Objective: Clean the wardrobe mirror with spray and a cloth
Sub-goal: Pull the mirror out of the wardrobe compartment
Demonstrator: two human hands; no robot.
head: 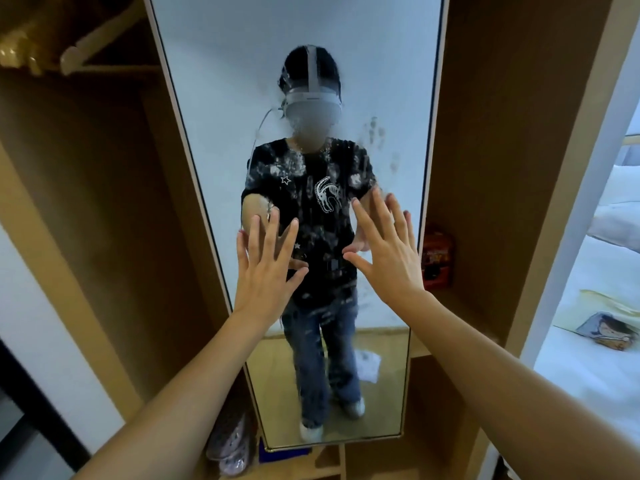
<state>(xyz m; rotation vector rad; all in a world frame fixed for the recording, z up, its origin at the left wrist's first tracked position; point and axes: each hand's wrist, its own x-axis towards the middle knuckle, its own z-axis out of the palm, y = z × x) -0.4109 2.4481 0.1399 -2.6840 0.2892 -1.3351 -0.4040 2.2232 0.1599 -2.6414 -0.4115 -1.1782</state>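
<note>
With fingers spread and nothing held, the left hand [268, 268] and right hand [384, 251] lay flat against the smeared wardrobe mirror [221, 109] (no spray or cloth in sight), apparently steadying the glass before cleaning.

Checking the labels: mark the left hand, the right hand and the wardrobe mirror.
left hand [268, 271], head view, on the back of the hand.
right hand [388, 259], head view, on the back of the hand.
wardrobe mirror [214, 98], head view, on bare glass, upper left.
</note>
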